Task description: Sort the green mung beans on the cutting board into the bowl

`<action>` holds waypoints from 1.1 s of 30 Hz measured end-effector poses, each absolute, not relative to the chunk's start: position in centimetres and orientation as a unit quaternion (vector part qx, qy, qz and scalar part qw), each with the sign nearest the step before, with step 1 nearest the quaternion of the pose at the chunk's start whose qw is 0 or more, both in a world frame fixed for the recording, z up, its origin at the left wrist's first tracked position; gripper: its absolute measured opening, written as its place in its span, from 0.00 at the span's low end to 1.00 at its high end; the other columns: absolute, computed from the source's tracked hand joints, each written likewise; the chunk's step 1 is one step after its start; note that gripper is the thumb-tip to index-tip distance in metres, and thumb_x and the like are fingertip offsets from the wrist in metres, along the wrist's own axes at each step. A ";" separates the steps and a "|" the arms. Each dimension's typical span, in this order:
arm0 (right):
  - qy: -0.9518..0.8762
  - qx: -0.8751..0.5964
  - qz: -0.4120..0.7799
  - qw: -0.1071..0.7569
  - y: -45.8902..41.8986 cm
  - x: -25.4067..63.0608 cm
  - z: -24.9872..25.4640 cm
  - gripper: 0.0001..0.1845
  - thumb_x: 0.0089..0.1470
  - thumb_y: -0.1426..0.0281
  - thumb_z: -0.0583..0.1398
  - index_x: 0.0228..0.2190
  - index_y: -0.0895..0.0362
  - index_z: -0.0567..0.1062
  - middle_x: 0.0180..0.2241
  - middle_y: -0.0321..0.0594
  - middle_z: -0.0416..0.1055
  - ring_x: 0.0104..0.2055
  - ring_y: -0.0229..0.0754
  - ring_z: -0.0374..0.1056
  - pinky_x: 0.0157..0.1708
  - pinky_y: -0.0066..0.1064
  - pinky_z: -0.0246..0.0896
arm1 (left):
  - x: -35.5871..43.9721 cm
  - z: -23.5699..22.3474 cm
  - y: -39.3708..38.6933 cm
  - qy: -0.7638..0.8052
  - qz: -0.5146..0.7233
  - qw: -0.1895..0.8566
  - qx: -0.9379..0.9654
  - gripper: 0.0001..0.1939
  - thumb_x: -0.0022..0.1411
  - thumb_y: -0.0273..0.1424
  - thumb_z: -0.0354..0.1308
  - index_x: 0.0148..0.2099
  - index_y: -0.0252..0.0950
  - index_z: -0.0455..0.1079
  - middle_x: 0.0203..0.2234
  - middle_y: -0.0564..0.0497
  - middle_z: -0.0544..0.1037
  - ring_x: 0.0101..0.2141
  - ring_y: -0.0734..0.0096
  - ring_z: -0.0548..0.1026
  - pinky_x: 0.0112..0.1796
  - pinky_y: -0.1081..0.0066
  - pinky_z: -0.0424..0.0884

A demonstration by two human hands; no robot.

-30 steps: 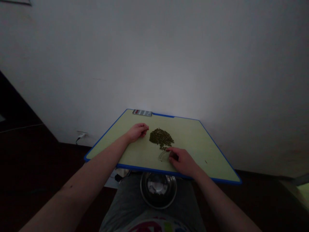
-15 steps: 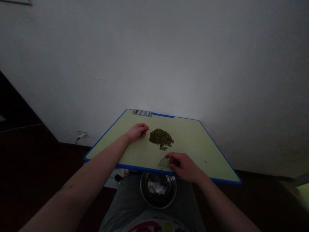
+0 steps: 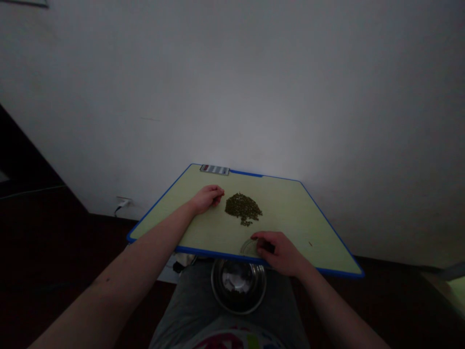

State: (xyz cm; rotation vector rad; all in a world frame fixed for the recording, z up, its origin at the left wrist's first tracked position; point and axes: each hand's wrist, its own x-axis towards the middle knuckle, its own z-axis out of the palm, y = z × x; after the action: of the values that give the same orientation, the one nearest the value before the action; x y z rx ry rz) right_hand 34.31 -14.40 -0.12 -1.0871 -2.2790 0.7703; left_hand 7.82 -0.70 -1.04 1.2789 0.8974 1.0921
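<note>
A pile of small dark green grains (image 3: 242,207) lies in the middle of a pale yellow-green tabletop (image 3: 286,208) with a blue edge. My left hand (image 3: 208,198) rests just left of the pile, its fingers curled and closed; whether anything is in them is hidden. Near the front edge, my right hand (image 3: 276,249) grips a clear, curved protractor (image 3: 247,247) between thumb and fingers. The protractor is low at the table surface, apart from the pile. Below the edge, a shiny steel bowl (image 3: 239,303) sits on my lap with some dark grains at its bottom.
A phone-like flat device (image 3: 214,169) lies at the table's back left edge. One thin brown sliver (image 3: 310,244) is on the right side. A pale wall (image 3: 247,87) stands behind the table, with a plugged-in cable (image 3: 121,205) low at left.
My right hand and the protractor have shifted very slightly right. My left hand and the pile look the same.
</note>
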 end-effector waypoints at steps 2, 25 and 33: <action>-0.835 -0.400 0.285 0.249 -14.4 34.4 -0.1 0.19 0.46 0.77 0.55 0.42 0.58 0.70 0.27 0.36 0.69 0.28 0.36 0.64 0.30 0.26 0.58 | 7.8 -1.1 -0.6 0.384 0.468 0.578 0.548 0.09 0.50 0.34 0.57 0.26 0.33 0.63 0.14 0.57 0.63 0.15 0.82 0.60 0.16 0.77 0.54; -0.793 -0.537 0.148 0.246 -11.6 35.4 0.1 0.19 0.48 0.74 0.53 0.44 0.58 0.69 0.24 0.36 0.70 0.26 0.37 0.63 0.28 0.27 0.55 | 7.8 -1.4 -0.5 0.372 0.471 0.585 0.545 0.08 0.49 0.33 0.57 0.26 0.33 0.63 0.13 0.57 0.62 0.14 0.81 0.60 0.16 0.77 0.53; -0.781 -0.557 0.123 0.253 -11.1 34.8 -0.2 0.19 0.47 0.74 0.54 0.44 0.58 0.69 0.25 0.38 0.70 0.27 0.38 0.64 0.30 0.29 0.55 | 7.8 -1.5 -0.4 0.377 0.473 0.574 0.552 0.09 0.49 0.34 0.58 0.26 0.33 0.63 0.14 0.57 0.62 0.15 0.82 0.60 0.16 0.77 0.54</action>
State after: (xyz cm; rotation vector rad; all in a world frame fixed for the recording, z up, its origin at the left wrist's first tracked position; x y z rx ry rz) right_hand 34.79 -11.08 -0.20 -1.5143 -2.1239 0.3356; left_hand 7.75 -0.43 -1.49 1.2935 0.8832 1.1092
